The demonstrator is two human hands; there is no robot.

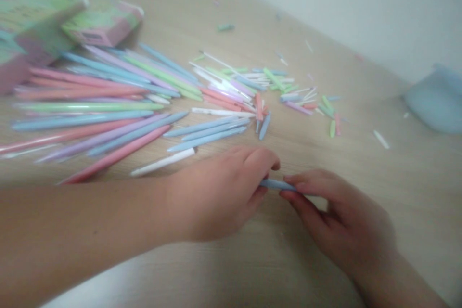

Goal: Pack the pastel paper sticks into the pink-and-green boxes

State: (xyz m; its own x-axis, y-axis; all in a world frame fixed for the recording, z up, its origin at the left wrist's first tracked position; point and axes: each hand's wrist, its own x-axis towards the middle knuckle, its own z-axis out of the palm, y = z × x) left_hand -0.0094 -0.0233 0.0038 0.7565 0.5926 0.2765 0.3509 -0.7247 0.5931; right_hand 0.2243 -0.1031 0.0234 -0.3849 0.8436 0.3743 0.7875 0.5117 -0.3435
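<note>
A slim light-blue pen spans the gap between my two hands, above the near part of the table. My left hand is closed on its left end, which the fingers hide. With thumb and fingertips, my right hand pinches the pen farther right. Just beyond my left hand lie several blue pens and a white pen-like stick. Short blue and orange pieces rest near them. Blur keeps the pen's fine details from showing.
A fan of pastel pens covers the left of the wooden table. Behind it stand green-and-pink boxes. Thin white sticks and short coloured pieces are scattered mid-table. A blue pouch-like object sits at right, by a pale wall.
</note>
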